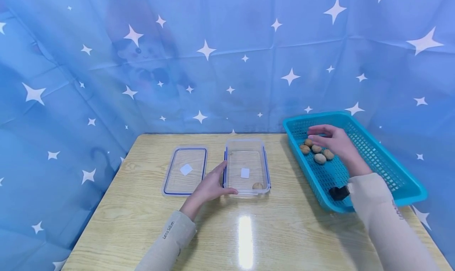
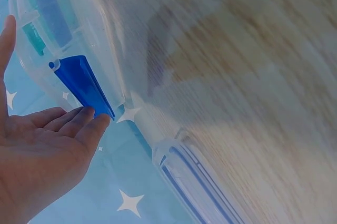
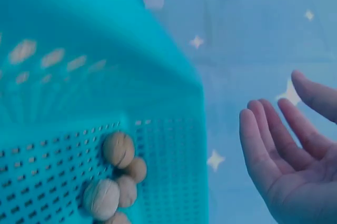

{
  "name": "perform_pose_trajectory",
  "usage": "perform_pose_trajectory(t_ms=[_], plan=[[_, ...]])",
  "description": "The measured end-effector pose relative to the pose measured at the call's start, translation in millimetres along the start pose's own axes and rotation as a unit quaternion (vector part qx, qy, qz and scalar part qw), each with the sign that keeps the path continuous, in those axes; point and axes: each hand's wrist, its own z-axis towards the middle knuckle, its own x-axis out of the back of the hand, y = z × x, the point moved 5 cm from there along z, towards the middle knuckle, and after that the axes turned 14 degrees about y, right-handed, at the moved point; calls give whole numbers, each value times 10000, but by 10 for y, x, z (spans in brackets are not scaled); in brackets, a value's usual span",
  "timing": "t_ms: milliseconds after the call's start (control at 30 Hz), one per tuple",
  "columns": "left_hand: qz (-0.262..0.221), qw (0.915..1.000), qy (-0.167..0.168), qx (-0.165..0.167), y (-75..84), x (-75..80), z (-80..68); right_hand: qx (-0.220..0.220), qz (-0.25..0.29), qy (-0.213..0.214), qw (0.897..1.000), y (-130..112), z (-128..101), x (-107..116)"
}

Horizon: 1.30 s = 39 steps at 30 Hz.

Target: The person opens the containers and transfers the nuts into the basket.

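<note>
My left hand [image 1: 212, 185] rests at the left side of a clear plastic container [image 1: 245, 146], its fingertips by the blue side latch [image 2: 84, 84] and its thumb at the near rim. One walnut [image 1: 257, 186] lies in the container's near right corner. Over the turquoise basket [image 1: 401, 172], my right hand [image 1: 335, 141] hovers with fingers loosely bent and nothing in them. Several walnuts [image 3: 119, 149] sit together on the basket floor, below that hand.
A clear lid with a blue seal [image 1: 186, 170] lies flat left of the container. The wooden table [image 1: 142, 219] ends at a blue star-patterned curtain [image 1: 241, 73]. A black object on the right wrist [image 1: 338, 193] hangs over the basket.
</note>
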Motion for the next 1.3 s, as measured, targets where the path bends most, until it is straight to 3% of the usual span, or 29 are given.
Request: perform_pose_trajectory(t_ms=[433, 633, 867, 1100, 1300], plan=[[-53, 10000, 40, 38, -5, 7, 1, 458, 248, -333, 9981, -409, -209, -375], [-61, 9999, 50, 61, -9, 15, -2, 562, 802, -729, 9925, -515, -294, -657], [-116, 9999, 19, 79, -8, 18, -17, 536, 1192, -1138, 9849, -526, -373, -1053], [-143, 9999, 38, 90, -13, 15, -13, 650, 1160, -1696, 9765, -486, -452, -1510], [-124, 9999, 35, 40, -8, 15, -9, 457, 1009, -2116, 9711, -475, -489, -1855]])
